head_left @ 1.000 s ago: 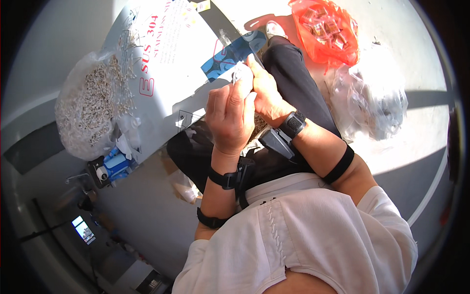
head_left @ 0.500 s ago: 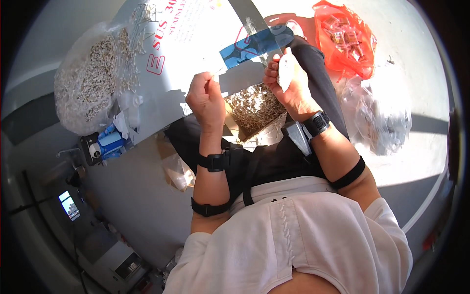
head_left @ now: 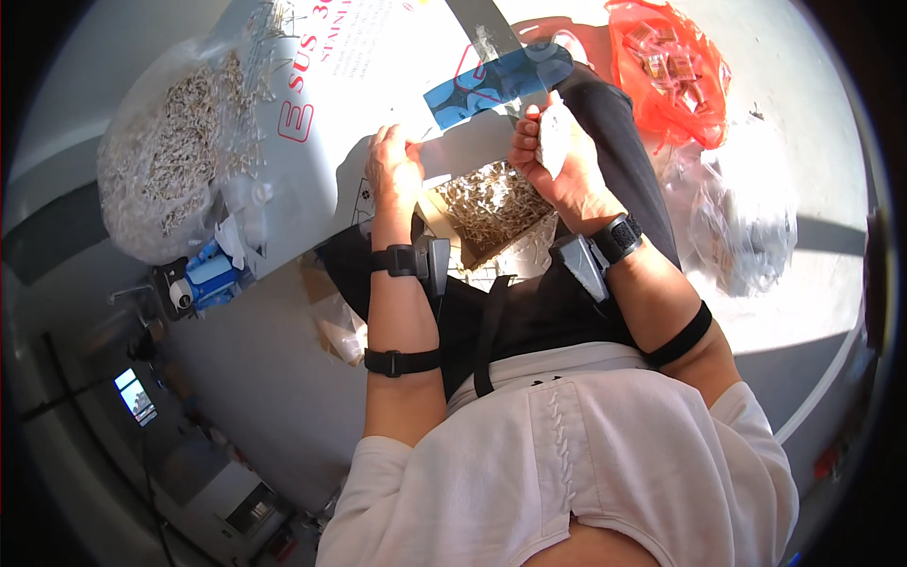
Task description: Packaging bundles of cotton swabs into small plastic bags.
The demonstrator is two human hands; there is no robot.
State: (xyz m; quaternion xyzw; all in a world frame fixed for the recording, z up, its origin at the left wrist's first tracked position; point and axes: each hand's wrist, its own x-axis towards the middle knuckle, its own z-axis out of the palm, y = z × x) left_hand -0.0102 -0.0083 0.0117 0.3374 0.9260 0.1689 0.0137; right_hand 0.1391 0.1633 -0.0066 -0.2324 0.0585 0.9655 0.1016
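My right hand [head_left: 557,170] is shut on a small clear plastic bag [head_left: 553,142] with pale contents, held up over my lap. My left hand [head_left: 395,170] has its fingers curled and rests against the edge of a big white carton [head_left: 378,66] with red lettering and a strip of blue tape [head_left: 491,80]. Whether anything lies in that hand is hidden. Between the hands, on my lap, sits an open cardboard box [head_left: 491,208] filled with several small metal pieces. Both wrists carry black bands and devices.
A large clear bag of small metal pieces [head_left: 161,161] lies at the left. An orange plastic bag [head_left: 671,66] with small packets is at the upper right, crumpled clear bags [head_left: 746,217] below it. A blue and white tool [head_left: 203,279] lies on the grey floor.
The hands were close together over the lap box a second ago. They have separated: the left went to the white carton's edge, the right rose holding the small bag.
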